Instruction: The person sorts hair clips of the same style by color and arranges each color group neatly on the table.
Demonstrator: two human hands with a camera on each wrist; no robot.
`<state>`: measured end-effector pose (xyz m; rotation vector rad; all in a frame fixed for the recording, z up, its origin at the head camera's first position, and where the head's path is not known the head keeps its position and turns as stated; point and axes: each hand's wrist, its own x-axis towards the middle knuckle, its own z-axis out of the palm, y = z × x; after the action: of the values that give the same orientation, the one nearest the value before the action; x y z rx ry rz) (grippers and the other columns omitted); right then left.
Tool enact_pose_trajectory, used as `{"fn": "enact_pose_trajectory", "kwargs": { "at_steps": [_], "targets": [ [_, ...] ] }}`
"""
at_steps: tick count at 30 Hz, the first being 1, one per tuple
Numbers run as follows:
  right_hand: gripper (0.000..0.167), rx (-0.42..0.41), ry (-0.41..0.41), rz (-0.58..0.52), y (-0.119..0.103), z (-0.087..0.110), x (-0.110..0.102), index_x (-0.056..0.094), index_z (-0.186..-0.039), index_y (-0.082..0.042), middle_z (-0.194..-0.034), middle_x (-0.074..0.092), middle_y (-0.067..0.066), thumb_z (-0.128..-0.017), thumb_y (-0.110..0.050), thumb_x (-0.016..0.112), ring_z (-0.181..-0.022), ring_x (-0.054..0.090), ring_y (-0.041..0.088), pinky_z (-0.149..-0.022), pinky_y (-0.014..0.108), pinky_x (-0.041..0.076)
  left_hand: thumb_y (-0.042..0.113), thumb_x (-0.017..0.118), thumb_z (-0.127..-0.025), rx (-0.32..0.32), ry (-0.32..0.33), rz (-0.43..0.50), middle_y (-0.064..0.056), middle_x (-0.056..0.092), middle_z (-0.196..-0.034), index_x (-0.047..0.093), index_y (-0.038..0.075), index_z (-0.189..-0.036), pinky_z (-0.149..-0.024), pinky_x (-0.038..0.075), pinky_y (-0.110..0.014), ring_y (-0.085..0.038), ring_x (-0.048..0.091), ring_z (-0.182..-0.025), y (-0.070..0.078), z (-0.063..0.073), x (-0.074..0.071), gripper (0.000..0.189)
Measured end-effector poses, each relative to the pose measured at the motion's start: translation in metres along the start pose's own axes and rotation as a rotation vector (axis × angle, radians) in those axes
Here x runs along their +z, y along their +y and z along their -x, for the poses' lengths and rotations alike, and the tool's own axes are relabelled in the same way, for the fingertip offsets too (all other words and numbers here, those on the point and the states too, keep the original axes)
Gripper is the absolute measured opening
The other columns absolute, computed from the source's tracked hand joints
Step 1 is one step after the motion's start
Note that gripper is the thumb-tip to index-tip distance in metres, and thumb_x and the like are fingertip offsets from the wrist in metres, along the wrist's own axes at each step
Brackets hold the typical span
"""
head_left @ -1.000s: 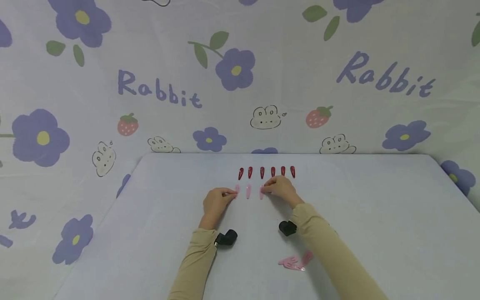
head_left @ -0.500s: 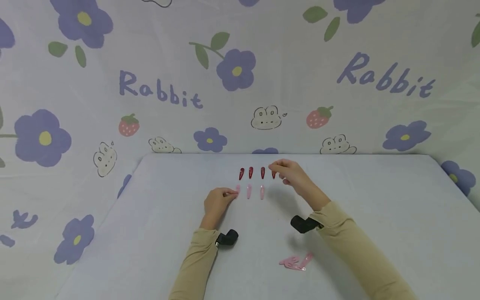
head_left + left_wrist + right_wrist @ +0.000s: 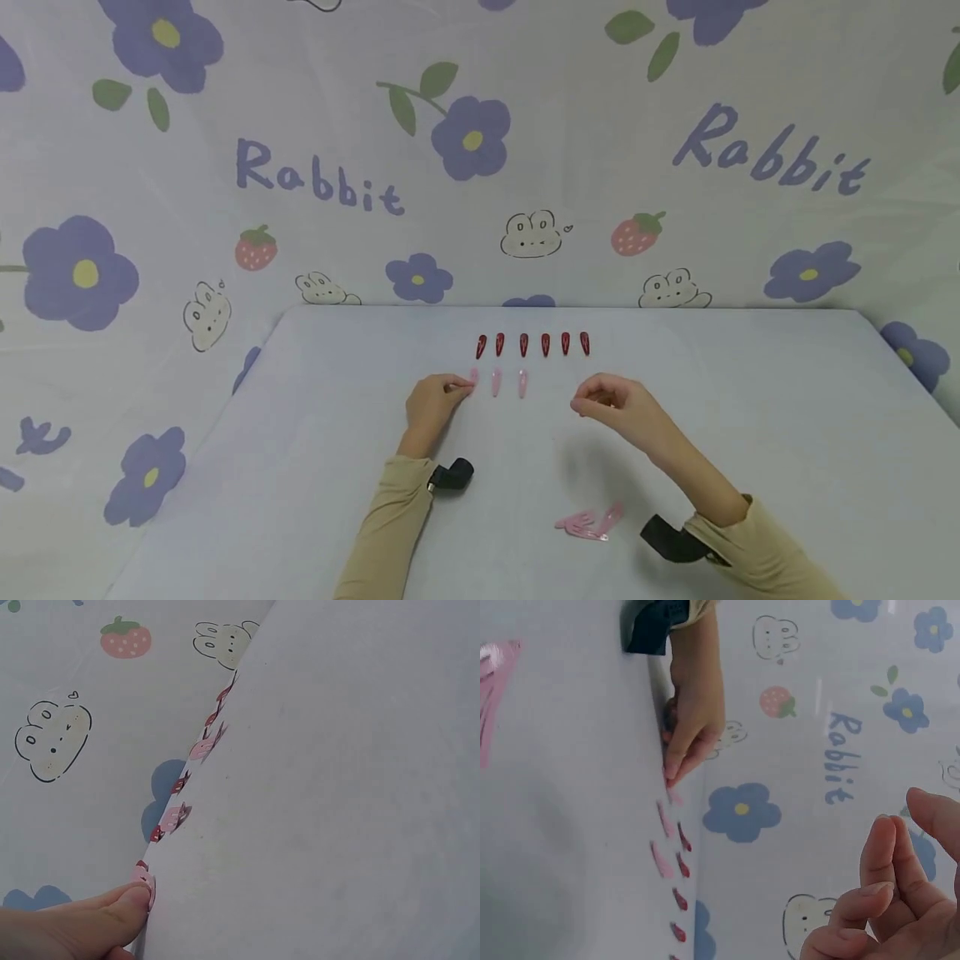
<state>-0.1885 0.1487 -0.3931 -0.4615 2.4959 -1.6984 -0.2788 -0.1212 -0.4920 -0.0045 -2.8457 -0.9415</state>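
Note:
My left hand (image 3: 435,410) rests at the left end of a short row of pink snap hair clips. Its thumb and forefinger pinch the leftmost pink hair clip (image 3: 143,876), partly covered by the thumb in the left wrist view. Two more pink clips, a middle one (image 3: 496,382) and a right one (image 3: 522,383), lie beside it. Behind them runs a row of several dark red hair clips (image 3: 524,344). To the right of both rows, my right hand (image 3: 626,410) hovers above the table, fingers loosely bent with nothing between them.
Several loose pink hair clips (image 3: 583,525) lie in an overlapping heap near the front, below the right hand. The white table (image 3: 337,367) ends at a patterned cloth backdrop (image 3: 450,225). Each wrist carries a black camera (image 3: 452,475).
My right hand has left the third pink clip, passed over the red row, then drawn back right and toward me. My left hand stays on its clip.

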Motion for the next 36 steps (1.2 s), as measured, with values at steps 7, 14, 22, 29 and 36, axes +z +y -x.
{"fn": "enact_pose_trajectory", "kwargs": {
  "at_steps": [7,14,22,29,36],
  "targets": [
    [0.009,-0.106,0.012,0.105,0.004,0.035,0.017,0.062,-0.082,-0.012,-0.073,0.056,-0.004,-0.081,-0.019,0.067,-0.06,0.041,0.011,-0.052,0.023,0.034,0.031,0.068,-0.078,0.006,-0.013,0.003,0.007,0.051,-0.064,0.073,0.02,-0.088,-0.049,0.033,-0.026,-0.01,0.043,-0.058,-0.004,0.002,0.002,0.017],
    [0.017,-0.069,-0.111,0.032,0.04,0.058,0.025,0.06,-0.091,-0.008,-0.073,0.057,-0.005,-0.08,-0.017,0.068,-0.06,0.041,0.006,-0.051,0.022,0.035,0.028,0.069,-0.077,0.022,0.006,0.024,0.006,0.049,-0.061,0.073,0.017,-0.087,-0.047,0.03,-0.025,-0.01,0.041,-0.056,-0.002,0.003,0.002,0.015],
    [0.019,-0.071,-0.184,0.23,0.059,0.063,0.034,0.06,-0.086,-0.01,-0.078,0.056,-0.007,-0.076,-0.019,0.072,-0.057,0.039,0.005,-0.051,0.022,0.036,0.03,0.069,-0.077,0.018,0.006,0.013,0.007,0.049,-0.062,0.073,0.018,-0.088,-0.048,0.032,-0.026,-0.01,0.041,-0.056,-0.001,0.002,0.001,0.016],
    [0.02,-0.02,-0.187,0.371,0.055,0.067,0.038,0.059,-0.085,-0.012,-0.081,0.054,-0.009,-0.073,-0.02,0.073,-0.074,0.045,0.012,-0.065,0.029,0.041,0.028,0.069,-0.077,0.028,0.014,0.024,0.006,0.049,-0.062,0.073,0.016,-0.087,-0.048,0.031,-0.026,-0.01,0.041,-0.056,-0.001,0.005,-0.001,0.016],
    [0.015,-0.078,-0.114,0.441,0.056,0.068,0.041,0.059,-0.079,-0.012,-0.068,0.05,-0.014,-0.072,-0.013,0.073,-0.066,0.041,0.007,-0.059,0.027,0.037,0.029,0.069,-0.077,0.042,0.027,0.03,0.006,0.05,-0.062,0.073,0.018,-0.086,-0.047,0.032,-0.026,-0.01,0.042,-0.056,0.0,0.002,-0.001,0.015]
  ]
}}
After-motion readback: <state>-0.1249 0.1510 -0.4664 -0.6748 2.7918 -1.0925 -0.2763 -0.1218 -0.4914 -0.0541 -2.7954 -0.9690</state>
